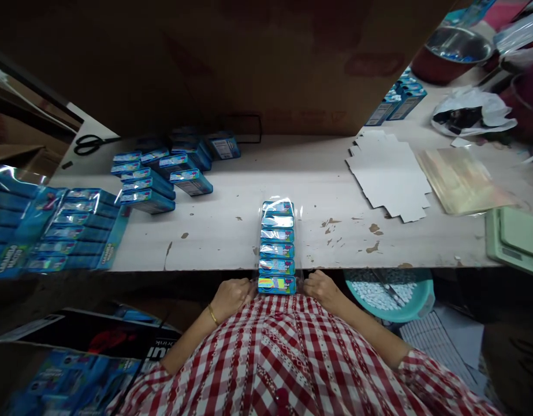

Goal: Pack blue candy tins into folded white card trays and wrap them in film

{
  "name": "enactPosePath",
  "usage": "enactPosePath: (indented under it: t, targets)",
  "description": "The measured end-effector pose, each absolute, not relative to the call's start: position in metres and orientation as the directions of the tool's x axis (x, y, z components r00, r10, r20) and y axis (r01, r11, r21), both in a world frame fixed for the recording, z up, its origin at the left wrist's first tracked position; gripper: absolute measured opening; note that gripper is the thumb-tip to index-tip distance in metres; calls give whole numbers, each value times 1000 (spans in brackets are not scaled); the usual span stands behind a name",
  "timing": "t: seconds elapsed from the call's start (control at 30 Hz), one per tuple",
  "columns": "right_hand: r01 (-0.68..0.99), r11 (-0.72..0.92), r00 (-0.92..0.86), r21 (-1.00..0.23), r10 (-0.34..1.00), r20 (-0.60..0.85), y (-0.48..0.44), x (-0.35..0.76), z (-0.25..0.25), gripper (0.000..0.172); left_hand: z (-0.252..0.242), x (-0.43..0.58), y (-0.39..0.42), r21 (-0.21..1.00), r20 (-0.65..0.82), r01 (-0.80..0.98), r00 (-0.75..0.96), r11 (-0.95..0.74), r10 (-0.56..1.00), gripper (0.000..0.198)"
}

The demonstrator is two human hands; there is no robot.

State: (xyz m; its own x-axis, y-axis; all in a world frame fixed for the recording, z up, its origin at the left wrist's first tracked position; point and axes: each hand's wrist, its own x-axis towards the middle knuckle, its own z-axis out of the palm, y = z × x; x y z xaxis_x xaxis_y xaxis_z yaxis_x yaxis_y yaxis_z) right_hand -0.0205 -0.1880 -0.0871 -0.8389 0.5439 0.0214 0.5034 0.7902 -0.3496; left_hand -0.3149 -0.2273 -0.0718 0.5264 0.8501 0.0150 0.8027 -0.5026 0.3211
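Observation:
A row of several small blue candy boxes (277, 250) lies in a clear plastic bag (299, 231) across the table's front edge, with its near end by my body. My left hand (232, 296), fingers curled, is closed on the bag's near left side. At the near right side, my right hand (323, 290) is also closed on the plastic. The fingertips of both hands are partly hidden. Neither hand covers the boxes between them.
Loose blue boxes (148, 200) stand at the left, beside wrapped packs (71, 231) and black scissors (90, 144). A large carton (231, 63) blocks the back. Flat card sheets (390, 173), plastic sleeves (465, 179) and a green scale (520, 237) lie right. A turquoise basin (400, 315) sits below.

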Motion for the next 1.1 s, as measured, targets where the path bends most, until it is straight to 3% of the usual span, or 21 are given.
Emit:
enactPosePath:
  t: [0.13, 0.3, 0.4, 0.47, 0.53, 0.6, 0.67, 0.73, 0.93, 1.1]
  targets:
    - [437, 788, -889, -435, 453, -72, -187, -13, -79, 22, -72, -316, -237, 403, 31, 762, 543, -508, 839, 41]
    - [441, 775, -868, -453, 497, 5, -177, -51, -68, 25, -65, -321, -231, 541, 14, 796, 313, -270, 950, 38]
    - [405, 790, -889, -459, 458, 4, -177, -100, -60, 22, -62, -345, -217, 626, 83, 774, 49, -90, 995, 38]
    - [372, 778, -893, -507, 449, 33, -176, -126, -49, 22, -58, -365, -205, 692, 133, 718, -231, 77, 964, 35]
    - [346, 729, -836, -590, 526, 159, -166, -136, -33, 22, -54, -383, -196, 800, 130, 554, -535, 231, 835, 32]
    - [350, 647, -624, -677, 700, 346, -143, -127, -15, 21, -48, -391, -195, 910, 10, 288, -733, 297, 681, 38]
    - [426, 536, -283, -729, 844, 456, -107, -109, -2, 22, -43, -388, -201, 954, -177, 26, -755, 298, 632, 47]
    - [506, 415, -135, -756, 904, 406, -67, -94, 4, 27, -39, -375, -207, 949, -297, -132, -671, 285, 679, 51]
    - [446, 41, -213, -894, 975, -62, -11, -91, -3, 39, -31, -335, -205, 966, -260, -151, -561, 212, 786, 39]
    - [379, -80, -181, -922, 971, -158, -8, -99, -6, 38, -19, -330, -202, 911, -365, -375, -536, 173, 761, 40]
